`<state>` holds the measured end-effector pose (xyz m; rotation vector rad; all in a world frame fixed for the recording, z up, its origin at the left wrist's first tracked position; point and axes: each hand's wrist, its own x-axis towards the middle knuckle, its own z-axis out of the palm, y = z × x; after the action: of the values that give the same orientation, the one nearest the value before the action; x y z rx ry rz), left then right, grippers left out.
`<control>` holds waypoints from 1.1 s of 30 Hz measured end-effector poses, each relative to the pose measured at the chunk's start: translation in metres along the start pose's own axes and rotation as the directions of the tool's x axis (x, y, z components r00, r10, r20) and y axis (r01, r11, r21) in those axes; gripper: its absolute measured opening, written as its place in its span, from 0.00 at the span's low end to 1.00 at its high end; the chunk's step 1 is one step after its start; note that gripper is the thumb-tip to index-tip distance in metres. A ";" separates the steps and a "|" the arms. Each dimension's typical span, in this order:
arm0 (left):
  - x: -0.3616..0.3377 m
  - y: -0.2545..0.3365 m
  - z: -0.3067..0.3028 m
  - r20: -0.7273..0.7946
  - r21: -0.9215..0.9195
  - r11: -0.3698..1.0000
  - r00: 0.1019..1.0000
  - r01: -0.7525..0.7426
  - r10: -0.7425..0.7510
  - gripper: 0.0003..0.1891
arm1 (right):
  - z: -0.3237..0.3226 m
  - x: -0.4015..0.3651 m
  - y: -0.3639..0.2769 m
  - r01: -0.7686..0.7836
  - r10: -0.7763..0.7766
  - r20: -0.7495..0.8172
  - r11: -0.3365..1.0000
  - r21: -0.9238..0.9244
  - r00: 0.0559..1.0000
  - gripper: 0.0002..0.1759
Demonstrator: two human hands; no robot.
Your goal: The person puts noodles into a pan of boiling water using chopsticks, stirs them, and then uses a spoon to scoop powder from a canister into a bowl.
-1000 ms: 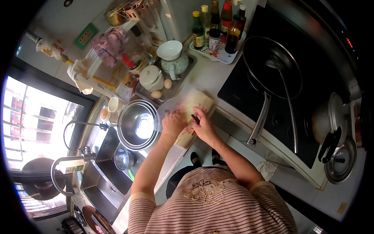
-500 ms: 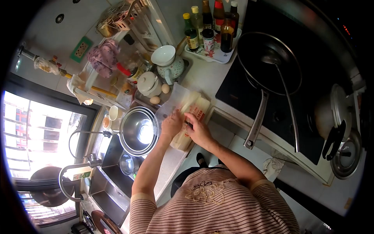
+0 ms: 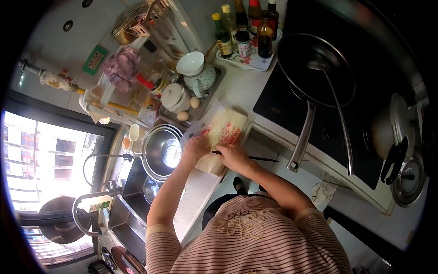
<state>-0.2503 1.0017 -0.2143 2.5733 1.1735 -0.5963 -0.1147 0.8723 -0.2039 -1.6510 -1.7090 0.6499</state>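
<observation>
A pale packet with red print (image 3: 226, 125), seemingly dried noodles in clear plastic, lies on the counter's edge before me. My left hand (image 3: 196, 148) has its fingers curled round the packet's left side, gripping the wrapper. At the packet's near right side is my right hand (image 3: 233, 156), closed on a thin dark stick (image 3: 264, 159). One end of the stick pokes out past my fingers onto the packet. Its other end reaches over the open drawer beside the counter.
Left of the packet are nested metal bowls (image 3: 163, 148) and the sink (image 3: 132, 201). Two eggs (image 3: 183, 116) and a lidded white pot (image 3: 174, 97) sit behind. Bottles stand on a tray (image 3: 255, 64). A wok with a ladle (image 3: 303, 75) is on the black hob (image 3: 273, 102).
Both hands have moved slightly down and toward me, baring more of the packet's print. The wrapper flap lies lower. The dark stick now shows at length beyond my right hand.
</observation>
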 end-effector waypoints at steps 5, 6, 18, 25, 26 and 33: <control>-0.002 -0.007 0.004 -0.070 0.023 0.995 0.993 -0.094 0.095 0.37 | -0.001 -0.002 0.001 -0.059 0.059 0.042 0.998 0.006 0.997 0.10; 0.001 -0.009 0.007 -0.066 0.019 0.995 0.993 -0.096 0.097 0.36 | -0.003 -0.002 -0.001 -0.062 0.060 0.058 0.998 0.021 0.996 0.11; -0.008 -0.010 0.002 0.004 -0.131 0.990 0.999 -0.048 0.048 0.25 | 0.012 0.016 -0.003 -0.198 0.040 0.417 0.918 0.343 0.908 0.16; 0.006 -0.018 0.033 0.042 -0.061 0.994 0.995 -0.092 0.094 0.21 | 0.014 0.014 -0.006 -0.229 0.046 0.424 0.891 0.392 0.905 0.15; 0.012 -0.021 0.036 0.068 0.009 0.992 0.990 -0.124 0.124 0.21 | 0.018 0.013 -0.004 -0.185 0.009 0.417 0.904 0.384 0.909 0.16; 0.009 -0.009 0.012 0.074 -0.237 0.970 0.995 -0.049 0.069 0.26 | 0.042 0.000 -0.021 -0.241 0.040 0.340 0.782 0.575 0.940 0.19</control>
<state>-0.2548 1.0091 -0.2299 2.3526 1.0674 -0.5104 -0.1604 0.8746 -0.2159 -1.2490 -1.3543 1.4372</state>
